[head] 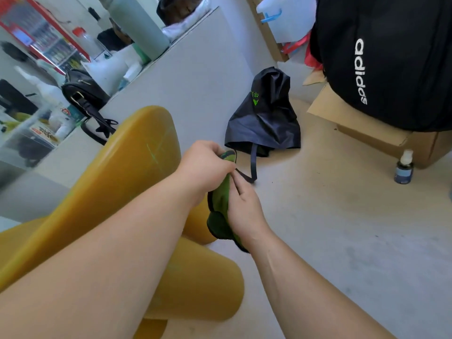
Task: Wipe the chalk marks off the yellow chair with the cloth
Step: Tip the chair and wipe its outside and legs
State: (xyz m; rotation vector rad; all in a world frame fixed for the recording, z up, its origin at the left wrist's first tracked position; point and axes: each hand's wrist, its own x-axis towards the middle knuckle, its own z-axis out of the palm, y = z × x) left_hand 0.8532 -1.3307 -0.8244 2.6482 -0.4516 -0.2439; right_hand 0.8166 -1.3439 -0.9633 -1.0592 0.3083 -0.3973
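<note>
At the left of the frame a black handbag (83,91) sits at the edge of a pale counter (190,77). Just below it the yellow chair (137,152) fills the lower left. Faint greenish chalk marks (156,149) cross its smooth curved upper surface, so the wiping looks not yet finished there. Right of the marks and just off the chair's edge, the left hand (204,165) curls its fingers round the upper end of the green cloth (220,204). The right hand (244,211), just below and right of it, pinches the lower part, so both hands hold the cloth between them, off the chair. The step in hand looks like gathering or refolding the cloth. To do it well, bunch it into a firm pad with a fresh face outward, keep it in one hand, and steady the chair with the other. Then press flat along the lines, following the curve, rather than dabbing, since chalk may smear on a glossy surface. Further right a dark bag (264,113) lies on the floor (342,228). At the far right a black backpack (391,62) rests on a cardboard box (367,133), with a small bottle (403,167) standing beside the box.
</note>
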